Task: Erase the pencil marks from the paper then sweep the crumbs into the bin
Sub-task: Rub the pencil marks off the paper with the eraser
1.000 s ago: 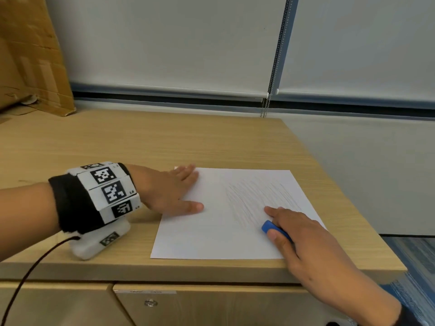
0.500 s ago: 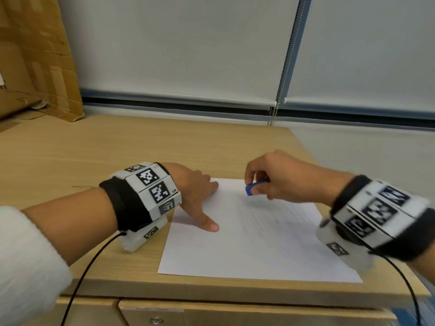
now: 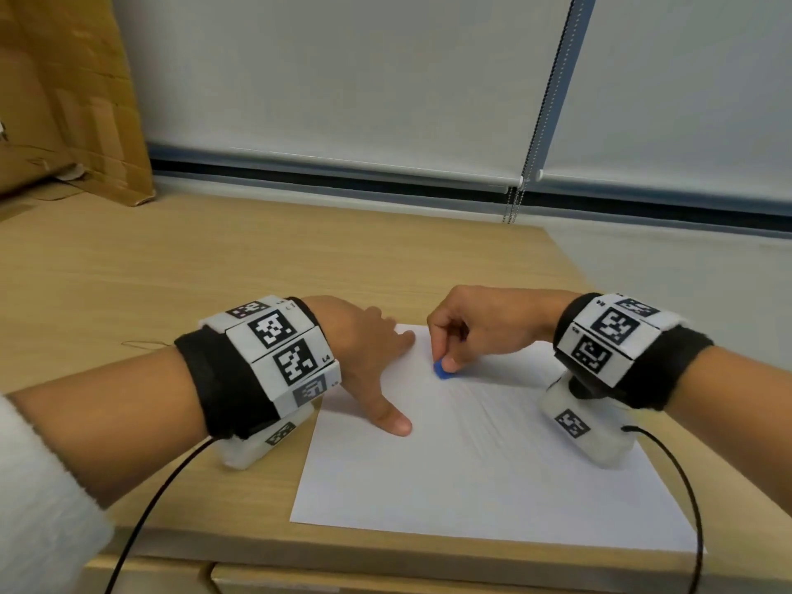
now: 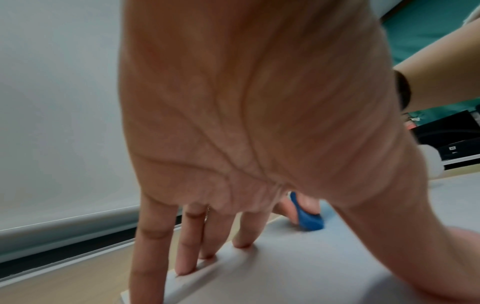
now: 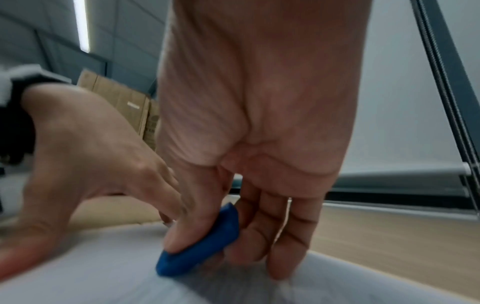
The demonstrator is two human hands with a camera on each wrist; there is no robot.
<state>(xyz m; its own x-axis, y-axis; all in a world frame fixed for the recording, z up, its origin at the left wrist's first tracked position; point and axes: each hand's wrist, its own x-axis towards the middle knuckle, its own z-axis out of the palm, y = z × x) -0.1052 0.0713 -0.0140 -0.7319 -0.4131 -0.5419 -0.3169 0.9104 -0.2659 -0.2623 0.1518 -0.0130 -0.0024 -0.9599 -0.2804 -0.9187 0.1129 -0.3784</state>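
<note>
Her right hand (image 3: 480, 323) pinches a blue eraser (image 3: 441, 370) between thumb and curled fingers, its lower end pressed onto the sheet of paper (image 3: 471, 473) near the far edge. The left hand (image 3: 364, 349) lies spread, fingers straight, thumb and fingertips pressing the paper's left side against the wooden desk (image 3: 214, 272).

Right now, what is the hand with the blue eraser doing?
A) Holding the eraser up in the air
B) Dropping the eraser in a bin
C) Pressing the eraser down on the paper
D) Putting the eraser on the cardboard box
C: the right hand pinches the blue eraser with its lower end against the paper, while the left hand rests flat on the sheet's edge.
</note>
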